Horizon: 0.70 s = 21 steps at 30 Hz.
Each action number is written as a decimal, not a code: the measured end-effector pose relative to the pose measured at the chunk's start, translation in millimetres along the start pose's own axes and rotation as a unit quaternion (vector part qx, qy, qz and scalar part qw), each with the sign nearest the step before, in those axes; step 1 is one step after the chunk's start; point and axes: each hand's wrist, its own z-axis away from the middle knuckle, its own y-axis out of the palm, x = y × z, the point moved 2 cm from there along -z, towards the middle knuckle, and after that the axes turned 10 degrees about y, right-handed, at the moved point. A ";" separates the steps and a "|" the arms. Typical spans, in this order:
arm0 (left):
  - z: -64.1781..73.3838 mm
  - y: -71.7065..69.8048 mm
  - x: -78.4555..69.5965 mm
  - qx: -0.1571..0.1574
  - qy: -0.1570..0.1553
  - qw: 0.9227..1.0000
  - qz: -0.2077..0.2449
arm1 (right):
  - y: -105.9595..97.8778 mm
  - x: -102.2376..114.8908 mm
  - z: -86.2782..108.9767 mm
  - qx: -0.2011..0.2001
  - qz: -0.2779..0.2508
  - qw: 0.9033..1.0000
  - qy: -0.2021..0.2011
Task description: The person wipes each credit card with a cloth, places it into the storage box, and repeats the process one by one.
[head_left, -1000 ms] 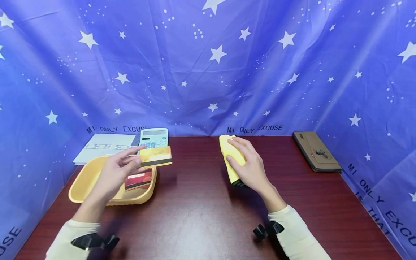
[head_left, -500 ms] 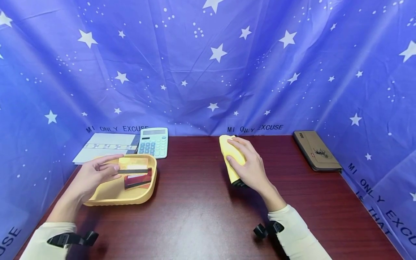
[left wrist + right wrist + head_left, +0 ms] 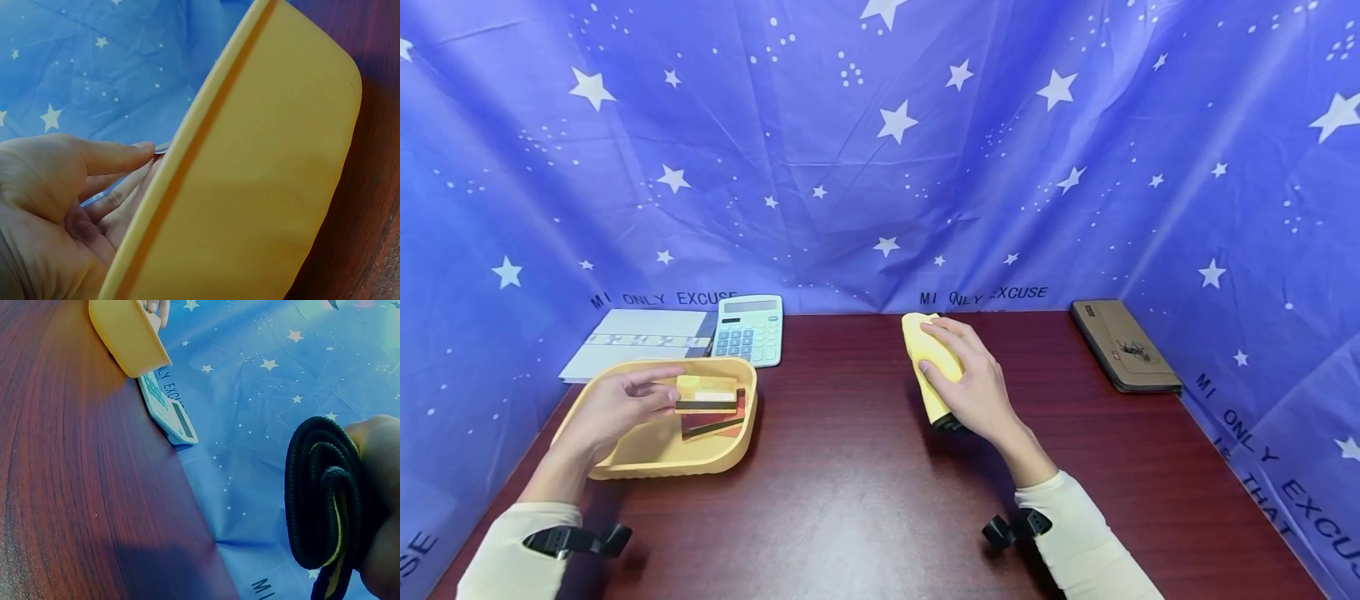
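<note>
My left hand (image 3: 613,412) pinches a yellow bank card (image 3: 706,395) by its left end, low over the yellow plastic basket (image 3: 673,468). Black and white stripes cross the card's face. Beneath it, red cards (image 3: 730,425) lie in the basket's right part, partly covered. In the left wrist view the basket wall (image 3: 250,162) hides most of the card, and the thumb (image 3: 119,157) presses near its edge at the rim. My right hand (image 3: 973,379) grips a folded yellow cloth (image 3: 934,367) with a black border; its rolled layers (image 3: 322,494) show end-on in the right wrist view.
Behind the basket stand a pale blue calculator (image 3: 748,332) and a white box-like item (image 3: 625,343) with a patterned band. A brown zip wallet (image 3: 1126,346) lies at the table's back right. A starry blue curtain (image 3: 880,167) encloses the back and sides.
My left hand has moved left and down, carrying the bank card from in front of the calculator to low over the red cards. The right hand keeps its grip on the cloth.
</note>
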 end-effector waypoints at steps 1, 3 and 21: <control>-0.4 -0.3 0.8 0.000 -0.002 1.000 -0.010 | 0.1 0.0 -0.1 -0.001 0.000 1.000 0.000; -1.5 -0.7 2.6 0.002 -0.004 1.000 -0.030 | 0.0 -0.1 -0.3 -0.003 0.000 1.000 -0.001; -9.0 -2.5 -0.6 -0.015 -0.017 0.994 -0.106 | -3.1 -3.7 -0.4 -0.012 0.002 1.000 -0.009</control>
